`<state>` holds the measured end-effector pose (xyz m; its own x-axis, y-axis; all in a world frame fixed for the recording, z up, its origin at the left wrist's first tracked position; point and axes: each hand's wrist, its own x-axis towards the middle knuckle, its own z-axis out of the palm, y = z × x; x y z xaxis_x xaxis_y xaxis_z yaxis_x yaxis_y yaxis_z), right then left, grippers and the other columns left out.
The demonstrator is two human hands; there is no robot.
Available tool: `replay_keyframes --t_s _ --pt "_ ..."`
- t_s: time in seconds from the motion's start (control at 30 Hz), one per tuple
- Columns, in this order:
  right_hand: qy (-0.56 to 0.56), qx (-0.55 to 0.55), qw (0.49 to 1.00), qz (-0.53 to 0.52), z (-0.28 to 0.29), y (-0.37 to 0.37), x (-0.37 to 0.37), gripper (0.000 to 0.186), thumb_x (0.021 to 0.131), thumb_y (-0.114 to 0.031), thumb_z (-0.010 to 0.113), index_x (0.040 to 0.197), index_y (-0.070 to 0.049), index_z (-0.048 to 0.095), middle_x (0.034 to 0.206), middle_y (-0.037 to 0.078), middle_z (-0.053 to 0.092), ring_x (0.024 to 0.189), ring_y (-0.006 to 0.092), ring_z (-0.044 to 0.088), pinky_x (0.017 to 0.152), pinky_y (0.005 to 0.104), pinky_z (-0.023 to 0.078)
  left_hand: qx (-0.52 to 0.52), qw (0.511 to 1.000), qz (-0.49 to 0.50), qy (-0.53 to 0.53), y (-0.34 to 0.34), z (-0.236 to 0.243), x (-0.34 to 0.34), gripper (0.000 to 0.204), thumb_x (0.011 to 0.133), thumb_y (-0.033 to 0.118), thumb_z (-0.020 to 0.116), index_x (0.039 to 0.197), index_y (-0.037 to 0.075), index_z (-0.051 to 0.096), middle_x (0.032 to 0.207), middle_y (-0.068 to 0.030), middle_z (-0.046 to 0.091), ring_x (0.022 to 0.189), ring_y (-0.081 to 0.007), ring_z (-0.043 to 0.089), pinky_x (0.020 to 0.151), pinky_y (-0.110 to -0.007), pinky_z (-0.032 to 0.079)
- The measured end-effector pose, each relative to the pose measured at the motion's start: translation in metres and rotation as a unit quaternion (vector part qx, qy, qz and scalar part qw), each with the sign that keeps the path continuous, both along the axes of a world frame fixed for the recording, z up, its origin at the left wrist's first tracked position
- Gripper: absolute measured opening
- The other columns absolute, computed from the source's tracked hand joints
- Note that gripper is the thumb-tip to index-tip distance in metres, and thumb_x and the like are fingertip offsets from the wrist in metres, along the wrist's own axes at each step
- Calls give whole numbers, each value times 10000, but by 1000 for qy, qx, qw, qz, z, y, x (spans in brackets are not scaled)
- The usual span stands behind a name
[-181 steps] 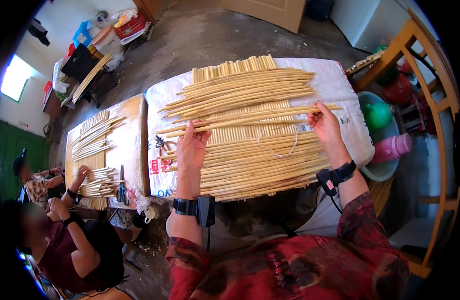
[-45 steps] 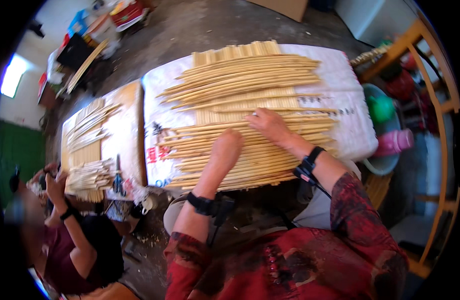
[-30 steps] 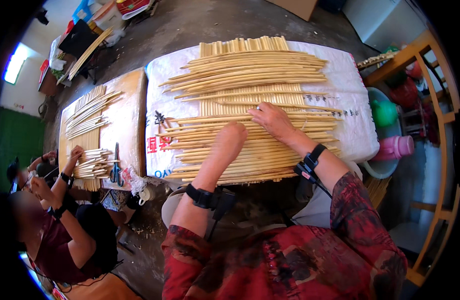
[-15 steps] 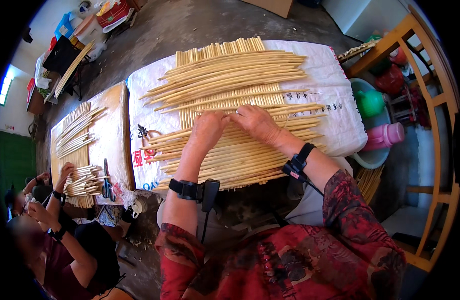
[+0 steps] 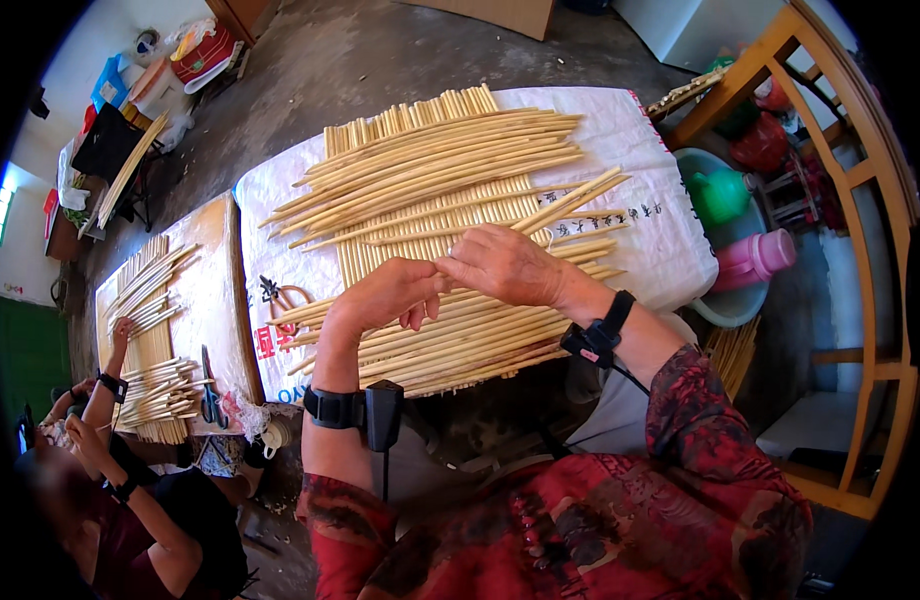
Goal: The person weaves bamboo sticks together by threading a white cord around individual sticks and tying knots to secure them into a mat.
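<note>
Peeled, straw-yellow stalks lie in several layers on a white plastic sheet point(image 5: 670, 240), some crosswise over a row of short stalks point(image 5: 430, 110). My right hand point(image 5: 505, 265) is closed around a pair of stalks point(image 5: 583, 200) that slant up to the right; their near ends are hidden under it. Meeting it at the fingertips, my left hand point(image 5: 385, 292) has its thumb and forefinger pinched together, and what is between them cannot be made out. Beneath both hands spreads the near layer of long stalks point(image 5: 450, 345). A brown looped handle point(image 5: 298, 303) shows by its left ends.
On the left, a co-worker's hand point(image 5: 123, 328) is over a second table point(image 5: 215, 260) with stalks and dark scissors point(image 5: 212, 400). A basin point(image 5: 725, 310) with a pink jug point(image 5: 755, 262) and a green container point(image 5: 718, 197) stands right, beside a wooden frame point(image 5: 860, 170).
My hands have drawn nearer to me, the left one turning and curling. The pair of stalks at my right hand now tilts upward to the right. The co-worker's hand has moved farther away.
</note>
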<state>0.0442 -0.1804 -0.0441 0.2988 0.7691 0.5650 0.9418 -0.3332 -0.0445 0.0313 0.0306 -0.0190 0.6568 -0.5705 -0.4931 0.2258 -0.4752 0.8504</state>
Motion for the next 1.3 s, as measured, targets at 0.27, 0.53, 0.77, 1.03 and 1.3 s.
replay_keyframes --t_s 0.27,0.53,0.77,1.03,1.3 --pt "-4 -6 1000 23 15 -2 -1 202 747 -103 593 943 -54 597 778 28 542 759 184 549 682 314 460 -72 992 107 -17 -6 -6 -24 258 925 235 488 798 31 580 597 19 494 490 -47 424 430 -187 332" --pt "149 188 952 -190 36 -18 9 182 769 -83 601 950 -63 589 809 91 561 757 278 580 656 350 496 -146 943 293 -61 32 -2 -28 243 922 221 476 812 30 578 578 18 471 457 -43 390 401 -181 290" --pt "239 -108 913 -312 -20 -22 14 104 800 -120 511 789 -41 579 802 125 594 741 314 595 634 417 487 -168 923 335 -87 28 0 -29 231 918 221 490 828 27 576 577 14 473 455 -46 395 396 -177 296" --pt "155 -242 919 -270 -42 -58 28 49 744 -90 540 752 -72 585 759 108 556 809 281 577 680 383 487 -196 914 349 -65 19 -2 -31 224 918 227 494 830 36 572 593 11 485 450 -47 399 390 -175 300" --pt "142 -205 946 -208 -60 -55 44 55 731 -30 501 740 -29 556 824 142 577 790 308 571 676 391 469 -190 927 318 -67 13 -2 -33 220 924 214 474 824 40 565 578 13 475 447 -48 389 389 -186 298"
